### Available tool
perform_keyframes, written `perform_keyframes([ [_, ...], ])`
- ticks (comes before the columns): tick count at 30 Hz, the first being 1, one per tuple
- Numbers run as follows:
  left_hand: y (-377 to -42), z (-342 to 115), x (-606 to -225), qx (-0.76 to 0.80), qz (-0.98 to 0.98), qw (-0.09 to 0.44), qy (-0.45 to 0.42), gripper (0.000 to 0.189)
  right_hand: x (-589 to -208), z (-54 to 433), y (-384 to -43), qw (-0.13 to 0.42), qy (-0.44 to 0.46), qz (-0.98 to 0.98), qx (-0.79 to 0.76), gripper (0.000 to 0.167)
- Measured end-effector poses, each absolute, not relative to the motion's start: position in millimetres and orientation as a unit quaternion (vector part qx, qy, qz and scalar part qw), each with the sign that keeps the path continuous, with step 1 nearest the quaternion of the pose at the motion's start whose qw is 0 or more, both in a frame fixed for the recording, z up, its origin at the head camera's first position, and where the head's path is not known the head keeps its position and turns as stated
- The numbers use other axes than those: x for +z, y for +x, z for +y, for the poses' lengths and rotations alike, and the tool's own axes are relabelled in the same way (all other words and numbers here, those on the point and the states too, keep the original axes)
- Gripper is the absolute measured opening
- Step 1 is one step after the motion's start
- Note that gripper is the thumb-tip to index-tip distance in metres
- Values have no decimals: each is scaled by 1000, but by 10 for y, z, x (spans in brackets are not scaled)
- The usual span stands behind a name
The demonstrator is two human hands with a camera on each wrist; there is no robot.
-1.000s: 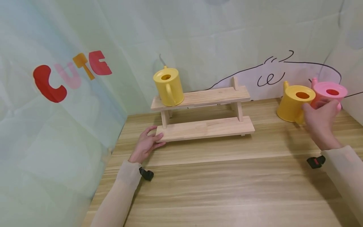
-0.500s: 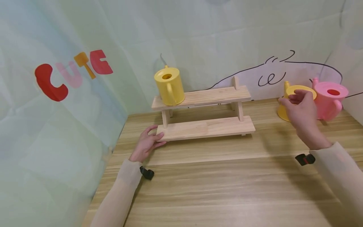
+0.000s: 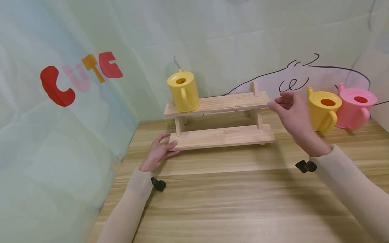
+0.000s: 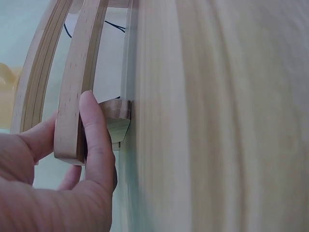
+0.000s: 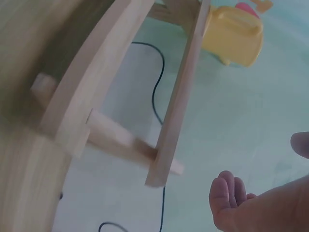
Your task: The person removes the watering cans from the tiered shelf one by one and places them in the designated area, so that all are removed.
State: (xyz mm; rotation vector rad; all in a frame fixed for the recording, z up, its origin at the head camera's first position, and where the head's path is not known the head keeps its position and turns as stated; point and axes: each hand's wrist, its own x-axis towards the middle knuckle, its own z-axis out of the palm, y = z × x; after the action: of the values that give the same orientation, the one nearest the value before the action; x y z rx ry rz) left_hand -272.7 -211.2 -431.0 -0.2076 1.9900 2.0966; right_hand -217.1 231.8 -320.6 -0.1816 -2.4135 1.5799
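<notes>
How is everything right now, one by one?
Pale wooden two-tier shelf: standing upright.
Light-yellow cylindrical plastic watering can: upright on the shelf.
Deep-yellow cylindrical plastic watering can: upright, uncovered.
Pink cylindrical plastic watering can: upright, uncovered.
Left hand: gripping the shelf's end.
Right hand: relaxed, holding nothing.

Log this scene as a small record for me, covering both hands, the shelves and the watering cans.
Left hand: grips left end of the lower shelf
Right hand: near right end of the upper shelf, holding nothing
On upper shelf: paler yellow can, left end
On table, right side: deeper yellow can, pink can, side by side
</notes>
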Motion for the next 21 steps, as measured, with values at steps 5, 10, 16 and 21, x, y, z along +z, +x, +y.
perform_keyframes([
  [5,-2719,-2105,-4306,717,682,121,-72,67,-3137,2045,-2230,113,-22,-818,564,68],
  [10,-2709,-2096,-4320,717,682,127,-73,67,-3077,1775,-2261,105,20,-812,574,61],
  [16,-2704,-2103,-4329,716,682,127,-74,67,-3009,1442,-2305,88,60,-804,585,55],
  [21,-2716,-2108,-4329,716,684,118,-70,65,-2994,1168,-2411,71,87,-801,588,55],
])
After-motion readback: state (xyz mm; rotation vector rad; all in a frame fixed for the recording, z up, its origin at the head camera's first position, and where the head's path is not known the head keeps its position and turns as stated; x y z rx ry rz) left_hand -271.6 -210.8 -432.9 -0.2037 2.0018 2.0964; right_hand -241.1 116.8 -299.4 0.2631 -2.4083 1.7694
